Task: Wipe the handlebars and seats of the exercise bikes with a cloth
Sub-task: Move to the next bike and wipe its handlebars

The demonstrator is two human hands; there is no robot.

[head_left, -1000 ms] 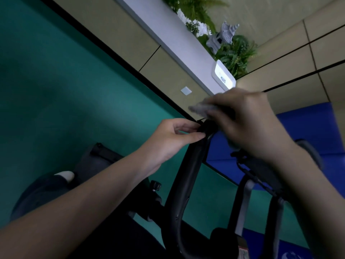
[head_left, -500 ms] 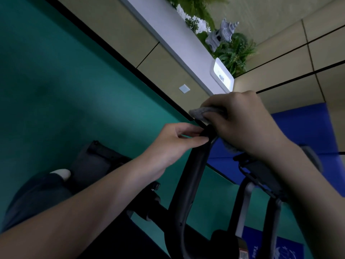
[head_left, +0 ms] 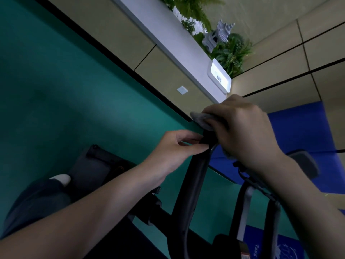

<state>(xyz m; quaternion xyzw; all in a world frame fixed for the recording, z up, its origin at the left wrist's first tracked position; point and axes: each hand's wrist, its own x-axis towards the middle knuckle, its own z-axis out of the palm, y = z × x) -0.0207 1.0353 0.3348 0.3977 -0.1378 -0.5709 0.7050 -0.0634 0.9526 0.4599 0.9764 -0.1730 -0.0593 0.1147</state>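
My left hand (head_left: 173, 148) pinches the black handlebar (head_left: 194, 176) just under its top end. The thumb and fingertips are close together on the bar. I think this is to keep the bar from wobbling.

My right hand (head_left: 240, 131) is curled round the grey cloth (head_left: 201, 119). The cloth is bunched over the tip of the bar, right above my left fingertips, and one corner pokes out past my right fingers. I think I hold it that way so it rubs all sides of the tip at once.

Far past my fingers there is a long planter (head_left: 169, 34) by the wall. In it are green ferns (head_left: 233, 53), white flowers (head_left: 188, 21) and a little stone tower (head_left: 218, 36).
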